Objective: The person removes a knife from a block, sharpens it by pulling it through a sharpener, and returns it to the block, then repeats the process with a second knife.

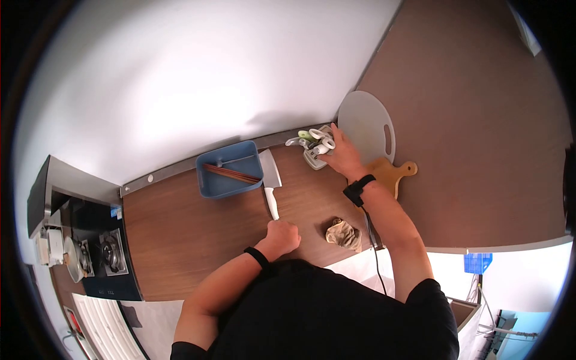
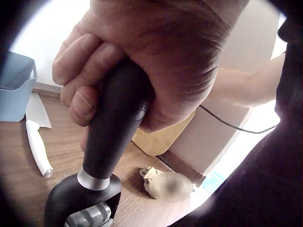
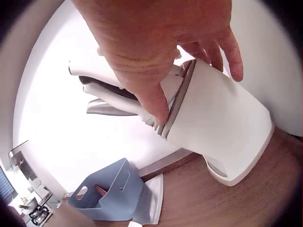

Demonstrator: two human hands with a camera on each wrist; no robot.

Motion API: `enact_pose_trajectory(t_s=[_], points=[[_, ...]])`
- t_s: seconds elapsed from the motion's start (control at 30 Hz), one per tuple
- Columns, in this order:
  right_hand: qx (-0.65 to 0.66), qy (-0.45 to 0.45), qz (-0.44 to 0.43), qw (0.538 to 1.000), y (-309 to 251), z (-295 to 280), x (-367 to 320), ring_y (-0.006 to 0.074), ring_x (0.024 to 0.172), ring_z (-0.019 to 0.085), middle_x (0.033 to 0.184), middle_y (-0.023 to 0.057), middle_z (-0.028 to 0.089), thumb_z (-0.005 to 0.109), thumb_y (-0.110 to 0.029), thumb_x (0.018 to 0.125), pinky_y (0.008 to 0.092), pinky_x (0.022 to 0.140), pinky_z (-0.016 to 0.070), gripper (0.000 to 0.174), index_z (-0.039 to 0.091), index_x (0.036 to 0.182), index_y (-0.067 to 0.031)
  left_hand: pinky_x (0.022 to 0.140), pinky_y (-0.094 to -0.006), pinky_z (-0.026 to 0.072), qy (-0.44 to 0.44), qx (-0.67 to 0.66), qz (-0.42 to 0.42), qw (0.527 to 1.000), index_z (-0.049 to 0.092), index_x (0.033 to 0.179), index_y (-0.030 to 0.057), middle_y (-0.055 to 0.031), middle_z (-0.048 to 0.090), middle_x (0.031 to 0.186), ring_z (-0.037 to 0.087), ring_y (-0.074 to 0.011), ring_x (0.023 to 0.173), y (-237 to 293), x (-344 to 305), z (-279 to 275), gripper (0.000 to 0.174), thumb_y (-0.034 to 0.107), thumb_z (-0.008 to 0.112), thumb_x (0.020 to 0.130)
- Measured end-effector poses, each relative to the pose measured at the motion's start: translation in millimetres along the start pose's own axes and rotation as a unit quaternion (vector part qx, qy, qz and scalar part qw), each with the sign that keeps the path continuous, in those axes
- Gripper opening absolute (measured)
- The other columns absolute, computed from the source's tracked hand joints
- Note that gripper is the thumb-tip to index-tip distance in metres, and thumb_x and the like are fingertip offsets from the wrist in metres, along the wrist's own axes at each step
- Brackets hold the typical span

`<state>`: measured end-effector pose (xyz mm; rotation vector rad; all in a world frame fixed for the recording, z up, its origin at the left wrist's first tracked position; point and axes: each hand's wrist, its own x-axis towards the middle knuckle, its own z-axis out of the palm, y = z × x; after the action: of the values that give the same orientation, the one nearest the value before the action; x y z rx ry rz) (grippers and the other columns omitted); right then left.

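My left hand (image 1: pixel 282 237) grips the black handle of a knife sharpener (image 2: pixel 116 118), whose metal wheels show at the bottom of the left wrist view. In the head view, that hand covers it. Beyond lies a cleaver (image 1: pixel 272 174), its white handle towards me. At the back corner, my right hand (image 1: pixel 345 157) holds a white knife block (image 3: pixel 222 118) by its top, thumb at the rim and fingers across on the other side. Scissors (image 1: pixel 324 141) and several white-handled knives (image 3: pixel 116 99) stick out of the block.
A blue bin (image 1: pixel 231 191) with chopsticks (image 1: pixel 231 173) stands left of the cleaver. A crumpled cloth (image 1: pixel 343 234) lies near the front edge. Grey (image 1: pixel 363 123) and wooden (image 1: pixel 390 174) cutting boards lean at the right. A cable (image 1: pixel 376 258) hangs over the edge; a gas stove (image 1: pixel 111 252) is far left.
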<state>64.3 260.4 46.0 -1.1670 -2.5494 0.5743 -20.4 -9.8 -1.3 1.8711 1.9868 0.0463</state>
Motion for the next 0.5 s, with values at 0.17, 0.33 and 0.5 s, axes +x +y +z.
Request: enact_pose_trajectory(t_s=[0.17,0.33,0.5], points=[[0.016,0.069,0.033,0.997,5,20,3,0.0342,0.124,0.044,0.137,0.0205,0.041,0.081,-0.035,0.066,0.0389,0.101,0.0395,0.099,0.026,0.143,-0.0064,0.061,-0.0426,0.0496,-0.008,-0.003,-0.01,1.0,0.069,0.075,0.0065,-0.0122,0.067,0.075,0.066,-0.0296,0.072,1,0,-3,0.03,0.033,0.056,0.079],[0.045,0.098,0.083,0.991,-13,38,-6,0.0454,0.125,0.038,0.142,0.029,0.028,0.081,-0.04,0.065,0.0467,0.101,0.038,0.104,0.021,0.144,-0.0091,0.059,-0.0428,0.0494,0.012,0.007,-0.005,1.0,0.068,0.073,0.006,-0.0125,0.067,0.074,0.066,-0.0294,0.07,-1,-2,6,0.03,0.033,0.056,0.079],[0.025,0.132,0.128,0.983,-27,48,-9,0.0484,0.13,0.029,0.141,0.0319,0.028,0.08,-0.044,0.064,0.049,0.104,0.0335,0.106,0.02,0.143,-0.0046,0.057,-0.0433,0.0493,0.022,0.005,0.01,1.0,0.067,0.072,0.0058,-0.0127,0.066,0.072,0.066,-0.0295,0.069,-2,0,6,0.031,0.034,0.056,0.079]])
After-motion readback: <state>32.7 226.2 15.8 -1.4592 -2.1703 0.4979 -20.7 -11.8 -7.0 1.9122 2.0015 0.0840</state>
